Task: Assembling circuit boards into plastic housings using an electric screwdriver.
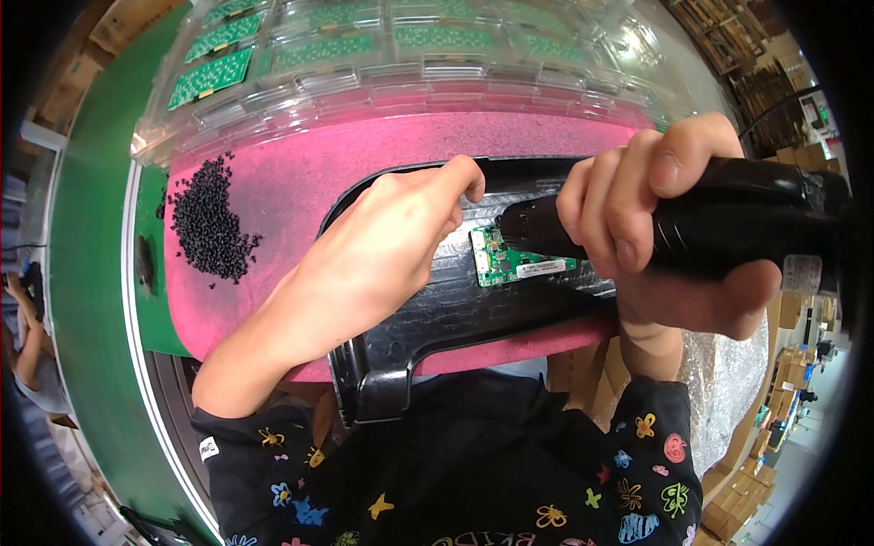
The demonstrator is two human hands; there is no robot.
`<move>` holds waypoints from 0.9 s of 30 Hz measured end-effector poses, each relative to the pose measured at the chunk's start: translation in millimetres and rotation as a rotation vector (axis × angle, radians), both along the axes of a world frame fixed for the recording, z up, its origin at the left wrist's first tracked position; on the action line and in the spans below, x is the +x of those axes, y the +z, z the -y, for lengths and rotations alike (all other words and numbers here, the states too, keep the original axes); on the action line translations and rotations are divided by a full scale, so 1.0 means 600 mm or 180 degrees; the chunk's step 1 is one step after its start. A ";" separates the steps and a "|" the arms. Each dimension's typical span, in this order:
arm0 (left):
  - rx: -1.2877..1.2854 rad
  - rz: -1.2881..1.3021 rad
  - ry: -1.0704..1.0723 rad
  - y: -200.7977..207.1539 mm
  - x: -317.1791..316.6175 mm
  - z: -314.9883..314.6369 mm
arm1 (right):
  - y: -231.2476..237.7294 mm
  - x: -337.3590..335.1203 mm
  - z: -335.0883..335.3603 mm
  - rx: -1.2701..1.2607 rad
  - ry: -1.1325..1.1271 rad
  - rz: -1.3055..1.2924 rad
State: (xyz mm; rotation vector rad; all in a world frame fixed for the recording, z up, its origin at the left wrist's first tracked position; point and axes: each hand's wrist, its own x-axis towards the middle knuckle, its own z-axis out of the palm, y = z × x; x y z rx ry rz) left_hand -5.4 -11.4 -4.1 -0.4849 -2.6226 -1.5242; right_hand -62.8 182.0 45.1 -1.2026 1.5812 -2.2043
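Observation:
A black plastic housing lies hollow side up on the pink mat. Inside it sits a small green circuit board with a white label strip. My right hand wraps round a black electric screwdriver, held almost level, its tip pointing left and meeting the board's upper edge. Over the housing's left part is my left hand, fingers curled in and bent just beside the board. Its fingertips and thumb are mostly hidden, so whatever they pinch, if anything, does not show.
A heap of small black screws lies on the left of the pink mat. Clear plastic trays with green circuit boards stand along the back. Bubble wrap is at the right. A co-worker's arm shows at the far left.

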 end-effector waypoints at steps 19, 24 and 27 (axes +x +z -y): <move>-0.0470 -0.0277 -0.0130 -0.016 0.013 0.013 | 0.002 0.008 0.010 0.0157 -0.0152 0.0281; -0.0483 -0.0147 0.0064 -0.005 0.009 0.009 | -0.006 -0.017 0.004 -0.0156 0.0543 -0.0174; -0.0350 -0.0213 -0.0086 -0.003 0.009 0.009 | 0.002 -0.017 0.004 -0.0268 0.0629 -0.0169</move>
